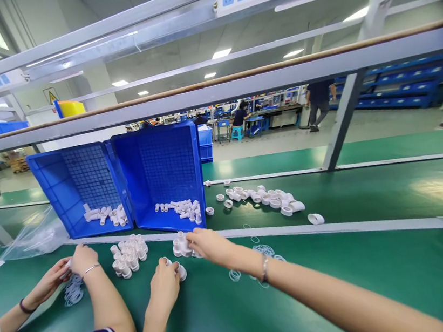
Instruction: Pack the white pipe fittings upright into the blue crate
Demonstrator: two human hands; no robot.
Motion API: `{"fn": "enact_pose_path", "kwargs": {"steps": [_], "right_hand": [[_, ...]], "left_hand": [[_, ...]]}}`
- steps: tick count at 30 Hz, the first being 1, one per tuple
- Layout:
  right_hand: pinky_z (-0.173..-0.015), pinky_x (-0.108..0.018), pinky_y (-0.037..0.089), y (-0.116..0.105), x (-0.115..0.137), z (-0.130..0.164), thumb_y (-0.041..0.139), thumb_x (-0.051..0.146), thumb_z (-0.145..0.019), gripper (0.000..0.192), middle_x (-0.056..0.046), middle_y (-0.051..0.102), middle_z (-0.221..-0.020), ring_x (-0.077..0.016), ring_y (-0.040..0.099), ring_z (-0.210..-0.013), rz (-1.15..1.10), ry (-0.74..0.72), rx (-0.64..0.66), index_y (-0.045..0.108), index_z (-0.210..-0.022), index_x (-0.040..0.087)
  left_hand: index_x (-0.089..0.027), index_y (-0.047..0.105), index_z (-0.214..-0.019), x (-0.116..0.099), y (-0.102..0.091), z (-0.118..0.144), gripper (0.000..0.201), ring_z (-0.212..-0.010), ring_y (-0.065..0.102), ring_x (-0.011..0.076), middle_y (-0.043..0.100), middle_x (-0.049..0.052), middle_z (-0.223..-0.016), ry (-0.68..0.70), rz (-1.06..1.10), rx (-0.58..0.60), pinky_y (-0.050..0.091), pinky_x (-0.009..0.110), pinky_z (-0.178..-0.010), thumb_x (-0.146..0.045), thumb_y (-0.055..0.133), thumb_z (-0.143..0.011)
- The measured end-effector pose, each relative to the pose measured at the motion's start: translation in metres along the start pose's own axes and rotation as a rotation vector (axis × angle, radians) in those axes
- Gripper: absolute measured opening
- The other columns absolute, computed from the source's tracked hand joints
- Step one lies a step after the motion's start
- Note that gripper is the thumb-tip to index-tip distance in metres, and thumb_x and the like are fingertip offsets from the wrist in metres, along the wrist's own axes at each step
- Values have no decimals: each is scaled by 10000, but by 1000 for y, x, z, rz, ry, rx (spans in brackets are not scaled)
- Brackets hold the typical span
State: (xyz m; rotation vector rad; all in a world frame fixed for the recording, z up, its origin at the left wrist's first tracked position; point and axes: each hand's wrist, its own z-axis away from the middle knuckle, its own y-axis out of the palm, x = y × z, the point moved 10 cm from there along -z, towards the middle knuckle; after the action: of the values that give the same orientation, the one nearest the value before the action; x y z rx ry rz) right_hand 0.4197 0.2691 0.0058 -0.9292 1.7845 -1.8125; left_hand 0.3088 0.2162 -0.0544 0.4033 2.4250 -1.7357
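Observation:
My left hand is closed around a white plastic pipe fitting, whose flared end shows past the fingertips. Just beyond it, my right hand reaches across to a small group of white pipe fittings. Its fingertips close on one at the group's right side, partly hidden by the fingers. Left of these stands a larger cluster of upright white fittings. Thin translucent rings lie loose on the green table under and beside my right forearm.
A co-worker's hands handle a small white piece over more rings at left. Two tipped blue crates hold white fittings. More white fittings lie beyond the pale rail. A metal post rises behind.

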Motion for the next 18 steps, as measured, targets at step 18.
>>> {"fn": "enact_pose_path", "kwargs": {"steps": [18], "right_hand": [[-625,-276,343,-155,-186,699,375,259,-952,247,-72,613,-827,-142,540,-686,-15,1130,-129,593,-885,166]], "left_hand": [[-254,667,-1042,-443,-78,15,209,-919,614,65,586,18,-1061,1135,479,100,465,92,-792,-357,498,-975]]}}
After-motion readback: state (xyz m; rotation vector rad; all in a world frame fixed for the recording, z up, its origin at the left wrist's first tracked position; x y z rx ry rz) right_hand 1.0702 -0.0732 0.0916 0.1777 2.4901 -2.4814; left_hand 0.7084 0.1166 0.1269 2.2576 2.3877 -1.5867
